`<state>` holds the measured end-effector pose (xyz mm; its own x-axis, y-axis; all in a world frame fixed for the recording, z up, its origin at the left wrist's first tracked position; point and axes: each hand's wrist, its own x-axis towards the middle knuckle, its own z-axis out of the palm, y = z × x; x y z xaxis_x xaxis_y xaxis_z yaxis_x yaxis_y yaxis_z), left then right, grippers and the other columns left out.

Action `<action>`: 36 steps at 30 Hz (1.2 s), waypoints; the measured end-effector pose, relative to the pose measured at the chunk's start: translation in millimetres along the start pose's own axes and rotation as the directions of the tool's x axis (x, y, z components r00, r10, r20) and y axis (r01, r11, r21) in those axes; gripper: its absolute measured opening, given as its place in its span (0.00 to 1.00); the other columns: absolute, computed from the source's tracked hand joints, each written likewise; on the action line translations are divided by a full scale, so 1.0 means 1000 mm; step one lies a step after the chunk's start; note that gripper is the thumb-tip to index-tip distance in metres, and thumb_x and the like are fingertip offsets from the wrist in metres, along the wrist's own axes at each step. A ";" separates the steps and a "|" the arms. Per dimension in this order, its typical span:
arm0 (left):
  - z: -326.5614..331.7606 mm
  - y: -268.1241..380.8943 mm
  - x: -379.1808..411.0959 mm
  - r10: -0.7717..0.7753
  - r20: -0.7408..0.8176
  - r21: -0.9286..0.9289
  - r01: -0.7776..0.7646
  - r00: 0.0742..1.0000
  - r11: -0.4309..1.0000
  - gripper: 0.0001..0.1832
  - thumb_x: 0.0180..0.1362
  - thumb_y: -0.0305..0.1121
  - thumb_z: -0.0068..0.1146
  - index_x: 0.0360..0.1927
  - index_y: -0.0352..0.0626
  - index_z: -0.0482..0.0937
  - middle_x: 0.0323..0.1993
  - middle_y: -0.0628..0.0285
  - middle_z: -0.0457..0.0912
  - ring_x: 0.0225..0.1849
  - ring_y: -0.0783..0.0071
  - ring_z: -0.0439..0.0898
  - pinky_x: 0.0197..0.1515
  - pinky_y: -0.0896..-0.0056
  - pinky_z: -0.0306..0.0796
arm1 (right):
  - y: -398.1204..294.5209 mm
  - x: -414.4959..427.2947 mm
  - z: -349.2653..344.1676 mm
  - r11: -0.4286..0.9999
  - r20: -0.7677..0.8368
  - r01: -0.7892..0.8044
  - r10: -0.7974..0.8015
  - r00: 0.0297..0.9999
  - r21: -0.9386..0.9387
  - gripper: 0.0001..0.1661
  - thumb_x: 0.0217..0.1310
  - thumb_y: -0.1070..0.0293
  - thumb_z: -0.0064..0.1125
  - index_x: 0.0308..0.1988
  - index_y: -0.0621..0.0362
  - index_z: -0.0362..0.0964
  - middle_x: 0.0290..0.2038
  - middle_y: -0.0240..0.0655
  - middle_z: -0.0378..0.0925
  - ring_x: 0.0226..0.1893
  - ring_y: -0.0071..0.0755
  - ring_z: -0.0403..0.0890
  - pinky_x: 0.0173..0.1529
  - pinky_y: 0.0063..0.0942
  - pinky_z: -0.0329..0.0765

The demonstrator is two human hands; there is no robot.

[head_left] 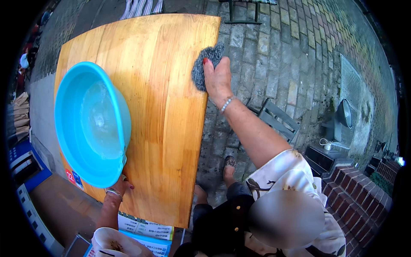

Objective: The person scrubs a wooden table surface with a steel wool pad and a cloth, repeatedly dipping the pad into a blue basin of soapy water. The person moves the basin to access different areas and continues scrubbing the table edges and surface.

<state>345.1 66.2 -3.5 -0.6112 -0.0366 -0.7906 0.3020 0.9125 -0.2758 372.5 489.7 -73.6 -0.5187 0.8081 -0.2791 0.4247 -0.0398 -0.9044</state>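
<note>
A grey, fuzzy cloth (200, 72) is pressed against the right edge of a varnished wooden table (160, 106). My right hand (218, 75), with a beaded bracelet at the wrist, grips that cloth. On the left of the tabletop is a light-blue plastic basin (91, 122) with cloudy water in it. My left hand (118, 186) is at the basin's near rim, over the tabletop. The basin's wall hides most of its fingers, so whether it grips the rim or only rests there is unclear.
A grey slatted chair (278, 119) stands on the brick paving right of the table. Beyond it is a metal bowl (344, 113). Brick steps (356, 192) rise at lower right. Printed sheets (144, 229) lie below the table's near edge. A striped seat (141, 7) is behind the table.
</note>
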 end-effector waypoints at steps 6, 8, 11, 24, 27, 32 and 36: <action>0.000 -0.002 -0.007 -0.040 -0.017 -0.034 0.039 0.999 0.999 0.62 0.20 0.41 0.80 0.63 0.34 0.56 0.60 0.46 0.66 0.64 0.49 0.61 0.65 0.59 0.57 | 0.061 -0.165 -0.001 0.998 0.171 -0.056 0.058 0.984 -0.020 0.19 0.63 0.64 0.54 0.45 0.67 0.60 0.39 0.50 0.74 0.43 0.43 0.77 0.47 0.34 0.72; -0.002 -0.001 -0.003 -0.040 -0.053 0.014 0.041 0.998 0.999 0.63 0.19 0.40 0.80 0.62 0.33 0.56 0.60 0.45 0.66 0.64 0.49 0.61 0.65 0.60 0.57 | 0.044 -0.117 0.003 0.997 0.160 -0.072 0.070 0.985 0.006 0.19 0.59 0.64 0.56 0.40 0.69 0.61 0.40 0.57 0.71 0.43 0.55 0.74 0.48 0.41 0.70; -0.005 0.003 -0.001 0.009 -0.149 0.132 0.011 0.989 0.991 0.63 0.19 0.38 0.80 0.62 0.31 0.55 0.59 0.44 0.67 0.64 0.49 0.62 0.65 0.62 0.58 | 0.015 -0.020 -0.005 0.959 0.213 -0.202 0.159 0.964 0.198 0.24 0.61 0.58 0.55 0.41 0.71 0.63 0.38 0.55 0.74 0.41 0.50 0.77 0.47 0.37 0.72; 0.008 -0.001 0.007 0.066 -0.237 0.067 -0.052 0.969 0.996 0.66 0.21 0.37 0.80 0.66 0.35 0.50 0.55 0.46 0.72 0.58 0.52 0.70 0.60 0.62 0.65 | 0.071 -0.207 -0.007 0.994 0.167 -0.109 0.112 0.980 -0.029 0.20 0.60 0.64 0.56 0.41 0.69 0.60 0.40 0.55 0.68 0.44 0.52 0.72 0.51 0.39 0.68; -0.001 -0.003 -0.001 0.089 -0.312 0.028 -0.084 0.946 0.996 0.65 0.25 0.34 0.78 0.67 0.37 0.45 0.48 0.44 0.77 0.51 0.50 0.76 0.51 0.59 0.72 | 0.024 -0.123 -0.007 0.995 0.125 -0.086 0.091 0.988 -0.040 0.22 0.61 0.64 0.54 0.48 0.70 0.59 0.50 0.54 0.65 0.51 0.53 0.69 0.56 0.37 0.67; 0.031 -0.011 -0.016 0.120 -0.528 -0.017 -0.151 0.841 0.988 0.59 0.34 0.34 0.74 0.68 0.40 0.48 0.37 0.41 0.80 0.41 0.44 0.78 0.43 0.58 0.74 | 0.071 -0.220 0.009 0.955 -0.016 0.227 -0.234 0.972 -0.190 0.30 0.59 0.73 0.53 0.58 0.71 0.52 0.58 0.57 0.55 0.59 0.56 0.61 0.63 0.37 0.61; 0.068 -0.032 -0.055 -0.054 -0.468 -0.103 0.006 0.882 0.995 0.56 0.42 0.41 0.71 0.69 0.43 0.44 0.38 0.43 0.80 0.39 0.49 0.80 0.40 0.59 0.74 | 0.114 -0.358 0.009 0.992 0.154 0.017 0.003 0.988 -0.128 0.35 0.59 0.72 0.55 0.59 0.75 0.47 0.58 0.60 0.52 0.60 0.59 0.58 0.66 0.40 0.57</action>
<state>419.1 11.7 11.6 -0.8980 0.1092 -0.4262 0.2214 0.9493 -0.2234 600.2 190.9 -79.9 -0.6257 0.7077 -0.3280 0.5071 0.0495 -0.8605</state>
